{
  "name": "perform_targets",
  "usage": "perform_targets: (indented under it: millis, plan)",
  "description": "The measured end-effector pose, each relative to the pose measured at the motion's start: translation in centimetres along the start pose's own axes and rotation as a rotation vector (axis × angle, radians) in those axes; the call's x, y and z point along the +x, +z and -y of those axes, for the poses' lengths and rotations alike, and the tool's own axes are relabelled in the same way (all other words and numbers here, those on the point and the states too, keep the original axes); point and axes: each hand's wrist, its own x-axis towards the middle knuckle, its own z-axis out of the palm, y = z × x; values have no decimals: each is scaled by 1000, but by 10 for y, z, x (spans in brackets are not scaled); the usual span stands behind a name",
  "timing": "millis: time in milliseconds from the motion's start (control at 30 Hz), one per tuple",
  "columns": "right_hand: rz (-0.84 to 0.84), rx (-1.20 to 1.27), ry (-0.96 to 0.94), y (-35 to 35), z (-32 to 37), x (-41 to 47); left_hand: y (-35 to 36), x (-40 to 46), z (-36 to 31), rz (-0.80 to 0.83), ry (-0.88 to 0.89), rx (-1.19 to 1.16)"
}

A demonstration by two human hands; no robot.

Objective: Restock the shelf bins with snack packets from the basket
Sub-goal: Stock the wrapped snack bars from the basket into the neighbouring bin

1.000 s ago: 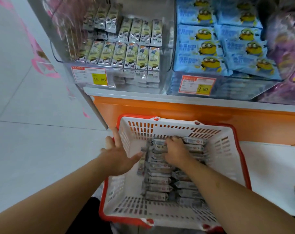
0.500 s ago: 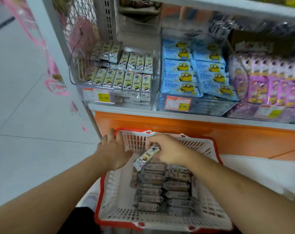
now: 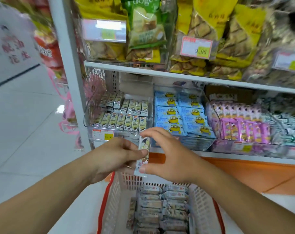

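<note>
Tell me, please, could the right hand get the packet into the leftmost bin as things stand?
Probably yes: the right hand and left hand hold the packet just before the open-topped bin, with nothing between.

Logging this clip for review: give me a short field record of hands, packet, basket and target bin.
left hand: pinches the packet from the left
right hand: holds the packet's top and bottom ends
packet: upright, raised above the basket, in front of the bin
basket: many packets left
bin: clear, leftmost on lower shelf, part filled with matching packets
</note>
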Motion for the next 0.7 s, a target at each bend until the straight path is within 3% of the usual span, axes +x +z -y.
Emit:
perform_targets:
  millis: [100,300,367,467,567,700]
  plan:
    - [-27,-38,61,8,7,6,-1,2,2,-29,-9,-75]
    - [-113,13,164,16,9,20,-17,16,4,-85,14,5]
    - [-140,28,180,13,11,34,-33,24,-1,-175,88,141]
    - [-174,-17,158,6,13,73,-65,36,-8,-375,250,555]
    - [-187,-81,132,-3,4,134,-98,49,-4,-428,373,900]
    - [-136,-160,187,-9,-13,216,-118,62,14,-400,299,976]
